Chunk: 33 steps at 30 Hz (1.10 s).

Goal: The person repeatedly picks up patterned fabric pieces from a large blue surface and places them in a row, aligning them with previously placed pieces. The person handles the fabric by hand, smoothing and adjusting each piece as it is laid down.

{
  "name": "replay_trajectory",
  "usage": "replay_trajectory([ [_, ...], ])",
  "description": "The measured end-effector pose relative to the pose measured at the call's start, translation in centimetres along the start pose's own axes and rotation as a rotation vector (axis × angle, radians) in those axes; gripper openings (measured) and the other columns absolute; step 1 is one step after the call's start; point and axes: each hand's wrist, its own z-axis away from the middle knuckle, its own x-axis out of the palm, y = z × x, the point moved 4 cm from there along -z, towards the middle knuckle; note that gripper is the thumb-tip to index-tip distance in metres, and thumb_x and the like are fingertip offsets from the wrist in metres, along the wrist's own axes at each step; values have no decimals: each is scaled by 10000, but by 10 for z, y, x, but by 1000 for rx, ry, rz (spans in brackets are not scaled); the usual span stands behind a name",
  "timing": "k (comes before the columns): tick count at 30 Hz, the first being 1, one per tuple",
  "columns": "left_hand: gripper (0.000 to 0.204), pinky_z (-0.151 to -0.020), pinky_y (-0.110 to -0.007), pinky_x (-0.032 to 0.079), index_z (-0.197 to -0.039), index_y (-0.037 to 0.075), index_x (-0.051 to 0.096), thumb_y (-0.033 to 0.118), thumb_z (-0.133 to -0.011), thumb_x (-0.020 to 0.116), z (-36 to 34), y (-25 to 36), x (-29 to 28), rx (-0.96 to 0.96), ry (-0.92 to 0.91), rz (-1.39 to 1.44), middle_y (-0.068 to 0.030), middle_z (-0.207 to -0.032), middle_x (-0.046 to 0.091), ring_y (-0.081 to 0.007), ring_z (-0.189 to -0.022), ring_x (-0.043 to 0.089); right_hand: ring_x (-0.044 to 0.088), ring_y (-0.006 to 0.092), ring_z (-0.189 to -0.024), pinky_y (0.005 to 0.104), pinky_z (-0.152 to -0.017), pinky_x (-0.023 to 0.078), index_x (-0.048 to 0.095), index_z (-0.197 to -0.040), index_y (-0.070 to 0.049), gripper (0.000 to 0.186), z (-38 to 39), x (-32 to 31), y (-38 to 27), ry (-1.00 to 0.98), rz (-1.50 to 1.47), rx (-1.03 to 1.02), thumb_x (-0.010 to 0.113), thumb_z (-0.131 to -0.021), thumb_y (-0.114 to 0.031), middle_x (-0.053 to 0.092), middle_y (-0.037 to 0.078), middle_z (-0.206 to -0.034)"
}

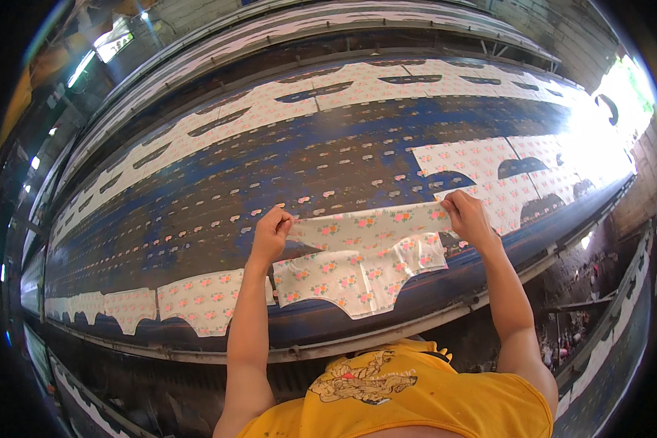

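Observation:
Between my two hands a white fabric piece (372, 228) with pink and orange flowers is stretched, its upper edge raised off the long dark table (226, 237). My left hand (273, 228) pinches its left corner. The right corner is gripped by my right hand (469, 217), fingers closed. Below the held edge lies more of the flowered cloth (328, 277) with curved cut-outs; whether it is the same piece I cannot tell. Next to my right hand, flat flowered pieces (474, 164) cover the table. Others (197, 299) lie in a row along the near edge, left of my left arm.
A row of flowered pieces (270, 102) lies along the table's far side. Small printed flower marks and blue stains spread over its dark surface. A metal rail (219, 356) follows the near edge. Beyond stands another long table (328, 25). Glare (598, 124) washes out the right end.

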Motion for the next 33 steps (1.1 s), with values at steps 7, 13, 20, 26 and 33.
replay_trajectory([
  [7,111,-661,-249,421,-833,-3,598,-112,-852,590,-1,45,54,175,62,73,-51,-1024,502,-131,-750,494,637,371,-666,441,-568,483,605,-917,-31,130,50,-47,16,55,-1,32,701,-932,-117,648,146,-795],
  [13,115,-660,-244,429,-817,-3,604,-116,-833,585,-25,95,117,235,138,58,-54,-1016,519,-130,-753,505,635,362,-626,418,-549,481,620,-910,-25,122,60,-96,83,97,-7,-1,707,-927,-109,643,151,-747],
  [20,71,-591,-263,402,-828,-1,604,-67,-853,596,-38,145,247,156,175,68,-66,-880,566,-127,-648,492,614,320,-588,393,-544,461,635,-849,-19,94,74,-155,215,-110,-208,27,698,-880,-82,623,156,-709],
  [26,140,-546,-263,352,-830,30,597,88,-957,597,-32,196,340,4,45,101,-4,-649,485,-83,-588,421,575,318,-550,387,-525,430,651,-856,-27,91,96,-231,304,-242,-298,13,712,-852,-94,611,150,-690],
  [33,203,-544,-322,407,-837,14,603,142,-995,614,-62,210,400,-5,72,-89,-80,-655,544,-177,-574,534,678,354,-679,420,-614,521,663,-884,-9,147,89,-240,380,-216,-237,40,684,-931,-146,686,172,-773],
])
